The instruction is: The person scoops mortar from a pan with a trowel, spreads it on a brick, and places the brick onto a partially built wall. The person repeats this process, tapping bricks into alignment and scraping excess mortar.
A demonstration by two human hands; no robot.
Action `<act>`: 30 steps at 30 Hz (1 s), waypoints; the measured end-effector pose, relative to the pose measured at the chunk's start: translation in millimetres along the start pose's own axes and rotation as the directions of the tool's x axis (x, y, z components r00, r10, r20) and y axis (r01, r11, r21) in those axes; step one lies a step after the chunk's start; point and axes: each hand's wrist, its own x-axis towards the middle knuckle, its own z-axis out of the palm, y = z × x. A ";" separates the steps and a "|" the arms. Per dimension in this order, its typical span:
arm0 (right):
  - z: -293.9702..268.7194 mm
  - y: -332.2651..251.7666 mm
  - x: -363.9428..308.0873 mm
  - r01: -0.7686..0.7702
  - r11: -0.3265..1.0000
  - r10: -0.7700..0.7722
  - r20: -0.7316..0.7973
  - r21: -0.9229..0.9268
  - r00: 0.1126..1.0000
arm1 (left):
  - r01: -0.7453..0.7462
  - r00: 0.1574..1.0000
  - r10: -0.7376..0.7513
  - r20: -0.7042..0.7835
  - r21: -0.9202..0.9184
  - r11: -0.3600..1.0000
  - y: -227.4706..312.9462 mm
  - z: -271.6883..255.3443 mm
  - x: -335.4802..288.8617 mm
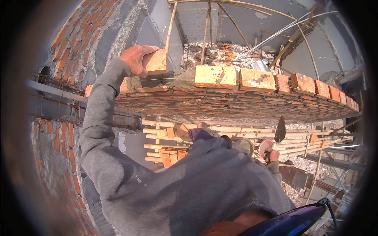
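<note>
My left hand [136, 59] grips an orange brick [156, 62] from its left end, at the top of the brick wall [193, 101]. Wet grey mortar [182, 79] lies on the wall top just beside and below that brick. To its right, a pale yellowish brick [215, 76] sits in the top course, with another brick [256, 80] after it. A thin string runs along this course. Lower down on the right, my right hand [272, 155] is closed around the handle of a trowel [280, 130], its blade pointing up and away from the wrist.
Below the wall is a bamboo pole scaffold [236, 129] bearing a stack of loose bricks [172, 156]. A round reddish container [264, 147] is close to my right hand. Rubble [228, 55] and slanting bamboo poles [204, 37] lie beyond the wall. Another brick wall [75, 37] rises at far left.
</note>
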 end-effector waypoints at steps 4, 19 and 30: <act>24.4 -26.7 -16.8 0.020 1.000 -0.019 0.066 -0.013 0.998 | 0.024 0.993 -0.015 0.114 -0.079 0.997 -55.7 21.3 3.5; 68.0 -5.1 -72.0 -0.088 0.990 0.087 -0.018 -0.107 0.996 | -0.125 0.963 0.182 0.198 -0.270 0.955 -121.4 61.9 -11.9; 97.3 -25.9 -78.8 -0.081 0.986 0.084 0.014 -0.146 0.996 | -0.213 0.948 0.235 0.214 -0.122 0.969 -54.2 61.5 21.2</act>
